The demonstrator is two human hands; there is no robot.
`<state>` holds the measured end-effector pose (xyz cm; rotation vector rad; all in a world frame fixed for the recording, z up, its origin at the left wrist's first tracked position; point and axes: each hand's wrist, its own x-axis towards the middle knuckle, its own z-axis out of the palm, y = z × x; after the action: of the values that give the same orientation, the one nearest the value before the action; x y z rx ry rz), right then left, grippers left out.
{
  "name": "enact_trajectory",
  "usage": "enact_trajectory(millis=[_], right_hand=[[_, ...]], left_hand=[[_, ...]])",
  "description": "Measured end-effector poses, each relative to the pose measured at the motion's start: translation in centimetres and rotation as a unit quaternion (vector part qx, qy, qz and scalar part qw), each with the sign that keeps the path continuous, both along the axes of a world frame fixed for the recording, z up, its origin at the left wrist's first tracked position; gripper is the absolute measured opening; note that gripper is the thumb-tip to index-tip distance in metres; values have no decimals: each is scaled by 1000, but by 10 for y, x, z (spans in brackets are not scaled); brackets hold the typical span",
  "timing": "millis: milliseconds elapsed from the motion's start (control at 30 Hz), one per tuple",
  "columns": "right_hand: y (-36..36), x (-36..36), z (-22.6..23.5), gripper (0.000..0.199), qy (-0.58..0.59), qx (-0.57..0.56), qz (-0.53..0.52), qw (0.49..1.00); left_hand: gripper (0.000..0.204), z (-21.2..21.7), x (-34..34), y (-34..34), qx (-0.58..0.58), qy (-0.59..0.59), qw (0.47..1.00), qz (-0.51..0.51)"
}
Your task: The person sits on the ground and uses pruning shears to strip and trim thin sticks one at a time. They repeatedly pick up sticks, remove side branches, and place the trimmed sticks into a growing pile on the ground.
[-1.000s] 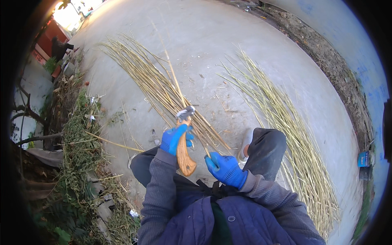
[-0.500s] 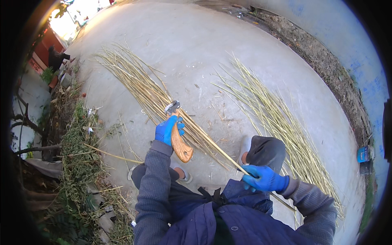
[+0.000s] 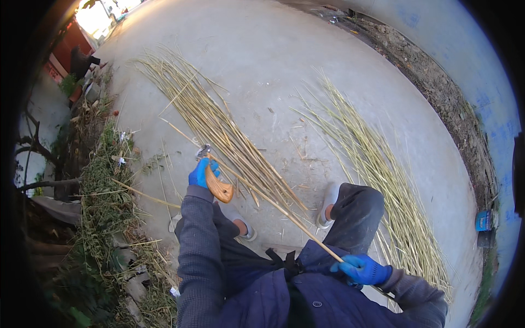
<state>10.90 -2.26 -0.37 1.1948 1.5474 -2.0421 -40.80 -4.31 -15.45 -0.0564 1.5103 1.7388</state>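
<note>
My left hand [image 3: 198, 174], in a blue glove, is closed round a tool with a curved wooden handle [image 3: 220, 189] and a small metal head [image 3: 203, 151]. The metal head meets a long tan stalk [image 3: 306, 232] near its far part; how the two engage is too small to tell. My right hand [image 3: 363, 270], also blue-gloved, grips the near part of this stalk by my right thigh. The stalk slants across in front of my knees. Just beyond it lies a pile of similar tan stalks [image 3: 219, 128].
A second, greener pile of stalks [image 3: 385, 175] lies to the right on the concrete ground [image 3: 273, 49]. Cut leafy plants [image 3: 106, 218] and branches line the left side. A blue container [image 3: 483, 221] stands by the right wall [image 3: 465, 71]. My feet are between the piles.
My left hand has moved left with the tool, off the tan pile. My right hand has drawn nearer my body and a little right, bringing the stalk along.
</note>
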Motion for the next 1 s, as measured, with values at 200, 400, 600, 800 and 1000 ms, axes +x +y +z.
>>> enact_trajectory(millis=[200,400,600,800,1000], right_hand=[[9,48,10,41,-4,-43,64,997],[65,-96,-28,44,114,99,38,988],[73,-165,-46,35,68,170,50,982],[20,-5,9,30,75,151,69,983],[13,46,29,41,7,23,44,999]], left_hand=[[54,4,-9,0,34,42,996,-68],[51,18,106,12,49,-19,985,-164],[52,1,119,4,50,-56,980,-182],[74,-14,-15,-4,0,26,993,-115],[60,-9,-7,15,18,36,996,-77]])
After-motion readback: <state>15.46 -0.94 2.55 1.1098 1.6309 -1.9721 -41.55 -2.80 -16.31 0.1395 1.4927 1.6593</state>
